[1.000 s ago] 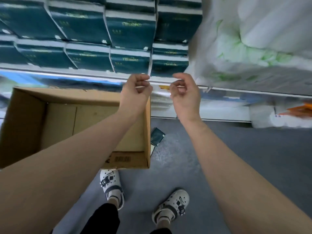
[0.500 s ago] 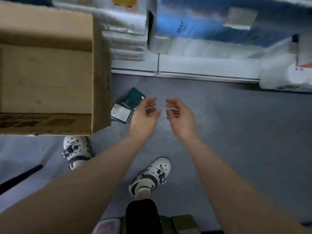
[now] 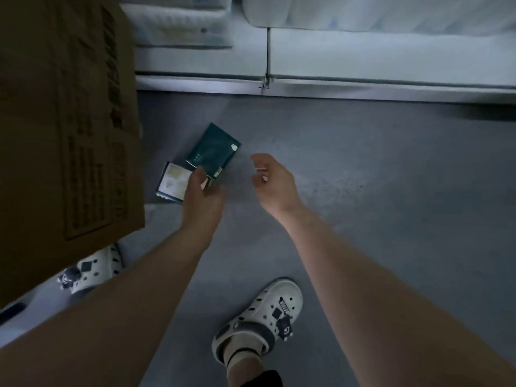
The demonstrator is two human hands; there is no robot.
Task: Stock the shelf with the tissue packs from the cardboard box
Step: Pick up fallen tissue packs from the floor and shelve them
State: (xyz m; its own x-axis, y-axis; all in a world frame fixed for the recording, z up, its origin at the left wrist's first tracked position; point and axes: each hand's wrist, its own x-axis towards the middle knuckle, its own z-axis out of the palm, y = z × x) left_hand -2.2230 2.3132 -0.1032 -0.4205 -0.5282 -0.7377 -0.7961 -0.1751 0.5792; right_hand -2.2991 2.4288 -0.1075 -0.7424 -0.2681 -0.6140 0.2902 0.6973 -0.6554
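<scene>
One cardboard box [image 3: 69,121] fills the far left, printed side toward me. Just right of it, on the grey floor [image 3: 363,177], lies a dark green tissue pack [image 3: 213,150], with a pale-faced pack [image 3: 173,181] touching its near end. My left hand [image 3: 201,199] reaches over both, fingers loosely bent, thumb at their join. I cannot tell if it touches them, and I see no closed grip. My right hand [image 3: 275,182] hangs further right, apart from the packs, fingers slackly curled, holding nothing. White shelf base [image 3: 377,68] runs behind.
</scene>
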